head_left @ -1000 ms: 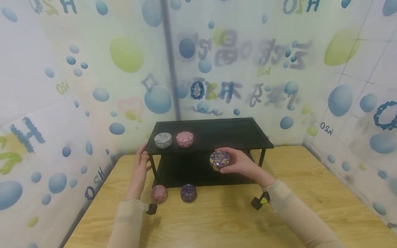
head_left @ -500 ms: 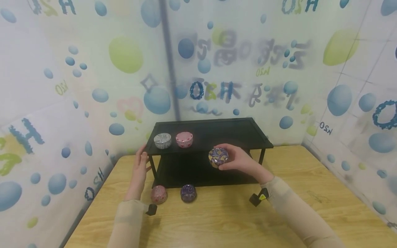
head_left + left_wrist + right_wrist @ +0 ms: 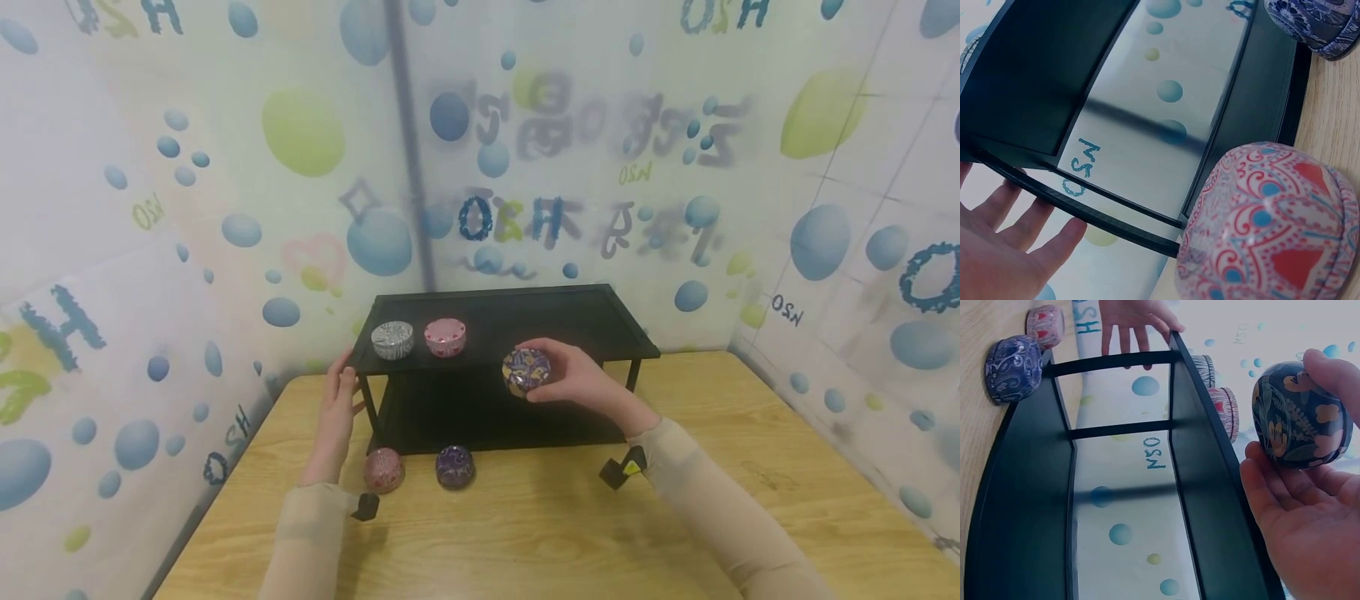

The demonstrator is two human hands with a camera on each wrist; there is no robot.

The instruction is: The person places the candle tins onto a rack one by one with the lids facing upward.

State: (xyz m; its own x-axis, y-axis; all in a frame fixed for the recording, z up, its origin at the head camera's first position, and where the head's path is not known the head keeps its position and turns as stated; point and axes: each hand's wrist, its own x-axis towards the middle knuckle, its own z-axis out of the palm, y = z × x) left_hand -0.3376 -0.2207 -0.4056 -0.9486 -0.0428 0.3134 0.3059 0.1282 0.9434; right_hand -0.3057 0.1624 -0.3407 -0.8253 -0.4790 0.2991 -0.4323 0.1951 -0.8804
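Note:
My right hand (image 3: pixel 573 375) holds a round tin (image 3: pixel 526 372) with a dark blue, yellow-flowered pattern, pinched between thumb and fingers. It is raised in front of the top front edge of a black two-tier shelf (image 3: pixel 517 321). In the right wrist view the flowered tin (image 3: pixel 1300 415) sits above the fingertips. My left hand (image 3: pixel 1007 244) is at the shelf's left end, fingers extended beside the black post (image 3: pixel 1085 215). On the top tier stand a black-and-white tin (image 3: pixel 392 340) and a pink tin with red hearts (image 3: pixel 446 337).
On the wooden table (image 3: pixel 525 533) before the shelf sit a pink-red patterned tin (image 3: pixel 384 470), close to my left wrist, and a dark purple-blue tin (image 3: pixel 455 467). A curtain (image 3: pixel 315 225) printed with blue and green dots hangs behind the shelf.
My right hand has risen slightly and shifted a little left with the flowered tin, toward the top tier. The left hand stays at the shelf's left end.

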